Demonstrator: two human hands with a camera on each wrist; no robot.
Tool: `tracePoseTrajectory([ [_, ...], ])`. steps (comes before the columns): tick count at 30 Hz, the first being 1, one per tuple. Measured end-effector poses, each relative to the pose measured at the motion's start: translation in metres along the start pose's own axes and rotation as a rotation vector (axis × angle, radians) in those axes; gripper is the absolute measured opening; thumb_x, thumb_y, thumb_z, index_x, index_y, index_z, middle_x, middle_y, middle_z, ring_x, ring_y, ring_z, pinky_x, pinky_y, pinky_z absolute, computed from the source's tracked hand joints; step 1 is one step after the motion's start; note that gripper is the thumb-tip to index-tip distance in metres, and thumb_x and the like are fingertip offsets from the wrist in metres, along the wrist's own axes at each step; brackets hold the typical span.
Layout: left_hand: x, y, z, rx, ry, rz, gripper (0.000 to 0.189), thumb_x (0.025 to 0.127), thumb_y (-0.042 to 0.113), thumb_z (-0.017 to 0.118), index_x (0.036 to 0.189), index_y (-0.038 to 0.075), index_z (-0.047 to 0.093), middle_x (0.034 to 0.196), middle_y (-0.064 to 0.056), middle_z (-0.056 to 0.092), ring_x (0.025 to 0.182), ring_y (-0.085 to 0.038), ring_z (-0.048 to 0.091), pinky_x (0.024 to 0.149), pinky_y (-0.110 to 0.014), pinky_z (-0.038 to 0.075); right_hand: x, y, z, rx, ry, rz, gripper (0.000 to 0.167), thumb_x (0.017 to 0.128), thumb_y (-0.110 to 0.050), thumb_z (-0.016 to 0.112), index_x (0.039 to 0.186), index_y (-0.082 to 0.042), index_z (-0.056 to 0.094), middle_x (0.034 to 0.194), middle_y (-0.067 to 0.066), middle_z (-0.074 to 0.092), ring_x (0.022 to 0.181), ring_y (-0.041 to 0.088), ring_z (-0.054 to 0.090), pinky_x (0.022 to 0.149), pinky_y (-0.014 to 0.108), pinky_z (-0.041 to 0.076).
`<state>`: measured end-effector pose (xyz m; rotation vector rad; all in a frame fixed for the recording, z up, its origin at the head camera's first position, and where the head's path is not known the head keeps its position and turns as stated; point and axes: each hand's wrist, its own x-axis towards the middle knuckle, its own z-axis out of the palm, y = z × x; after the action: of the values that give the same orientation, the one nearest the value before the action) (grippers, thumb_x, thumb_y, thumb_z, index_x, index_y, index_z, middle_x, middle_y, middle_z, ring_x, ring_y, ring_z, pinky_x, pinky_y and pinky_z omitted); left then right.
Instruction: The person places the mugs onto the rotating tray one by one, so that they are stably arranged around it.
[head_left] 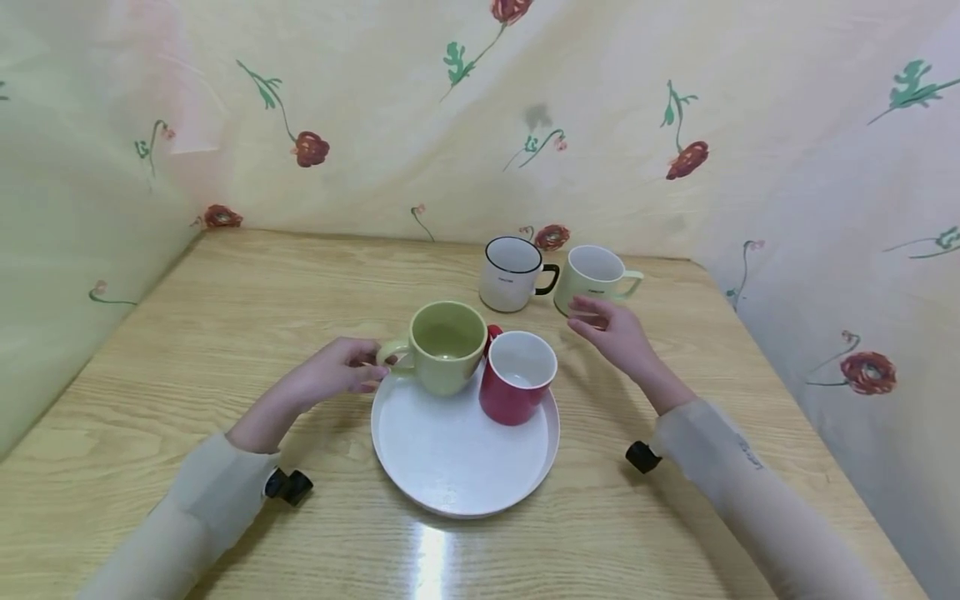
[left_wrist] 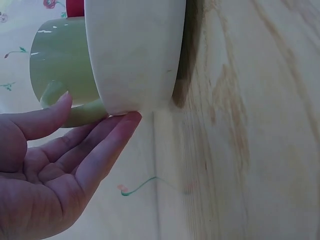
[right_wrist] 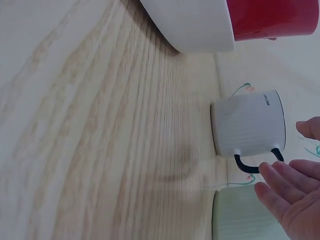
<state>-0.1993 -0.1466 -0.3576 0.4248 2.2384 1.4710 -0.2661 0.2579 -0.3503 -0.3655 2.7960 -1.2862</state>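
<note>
My left hand (head_left: pixel 347 368) is at the handle of an olive-green mug (head_left: pixel 450 367), which stands upright at the back left of a round white tray (head_left: pixel 465 475). In the left wrist view, its thumb lies by the mug handle (left_wrist: pixel 85 114) and its extended fingertips touch the tray's side (left_wrist: pixel 135 60). Beside the green mug, a red mug (head_left: pixel 513 400) with a white inside stands on the tray. My right hand (head_left: pixel 617 335) holds nothing, its fingers loosely spread in front of a pale green mug (head_left: pixel 573 287). Left of that mug stands a white mug (head_left: pixel 504 287) with black rim and handle.
A wooden table (head_left: pixel 300 275) carries everything. Behind it and along both sides hangs a pale cloth (head_left: pixel 375 100) printed with red flowers. The two back mugs stand close together near the table's far edge.
</note>
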Motion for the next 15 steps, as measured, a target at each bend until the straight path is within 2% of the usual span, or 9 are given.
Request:
tracePoseTrajectory([
  [8,-0.007,-0.001,0.000,-0.002,-0.006,0.002,0.027,0.096,0.004,0.054,0.118,-0.013,0.055,0.114,-0.029,0.061,0.105,-0.029,0.064,0.093,-0.045,0.056,0.008,-0.003,0.006,-0.003,0.012,-0.011,0.053,0.095,-0.017,0.062,0.140,0.004,0.044,0.137,0.024,0.054,0.119,0.039,0.060,0.098,0.047,0.051],
  [15,-0.012,0.000,-0.002,-0.006,-0.022,-0.004,0.031,0.094,0.007,0.058,0.118,-0.013,0.054,0.111,-0.027,0.062,0.102,-0.026,0.064,0.091,-0.043,0.057,0.013,-0.006,0.011,0.029,0.018,-0.013,0.053,0.095,-0.012,0.061,0.141,0.007,0.041,0.141,0.028,0.049,0.128,0.041,0.051,0.108,0.049,0.044],
])
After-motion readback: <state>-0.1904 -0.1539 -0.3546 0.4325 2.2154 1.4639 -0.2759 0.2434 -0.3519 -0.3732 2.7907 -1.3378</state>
